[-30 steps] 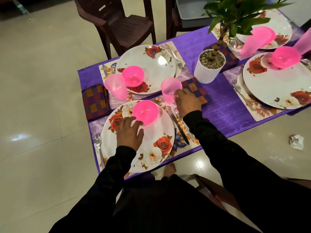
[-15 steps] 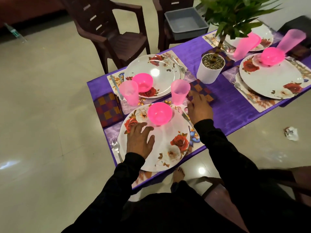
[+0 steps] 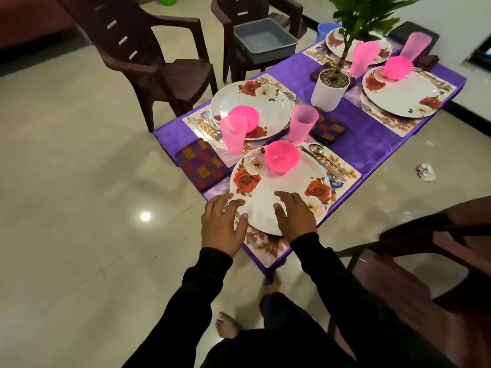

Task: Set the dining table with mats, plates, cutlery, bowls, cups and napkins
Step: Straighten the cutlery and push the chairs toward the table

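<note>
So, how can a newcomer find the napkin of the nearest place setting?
Start at the purple table and its nearest plate, the one under both hands. Left of it, at the table's edge, lies the checkered napkin; the other checkered napkin lies beyond the cup.

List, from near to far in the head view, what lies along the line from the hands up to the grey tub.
Right hand → near floral plate → pink plastic bowl → translucent pink cup → far floral plate → grey plastic tub on a chair.

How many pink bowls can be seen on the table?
3. One pink bowl sits on the nearest plate, one on the plate beyond it, and one on the far right plate. The plant's leaves may hide another on the farthest plate.
</note>
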